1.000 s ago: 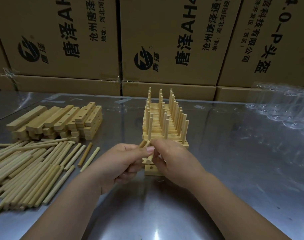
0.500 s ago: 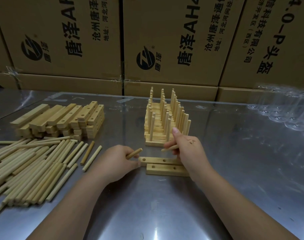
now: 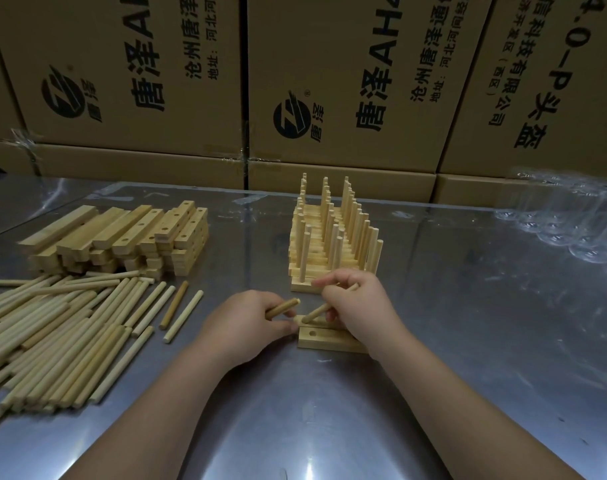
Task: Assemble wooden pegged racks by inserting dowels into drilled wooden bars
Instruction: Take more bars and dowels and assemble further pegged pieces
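On the shiny metal table (image 3: 468, 358), two pale drilled wooden bars (image 3: 329, 340) lie side by side in front of the person. The right hand (image 3: 359, 313) pinches a slim, pale wooden dowel (image 3: 316, 312), tilted, with its lower tip at the left end of the farther bar. The left hand (image 3: 246, 327) grips a second, darker dowel (image 3: 284, 307) in curled fingers just beside that end. Finished pegged racks (image 3: 329, 251) stand just behind; loose dowels (image 3: 59, 334) and stacked drilled bars (image 3: 128, 237) lie to the left
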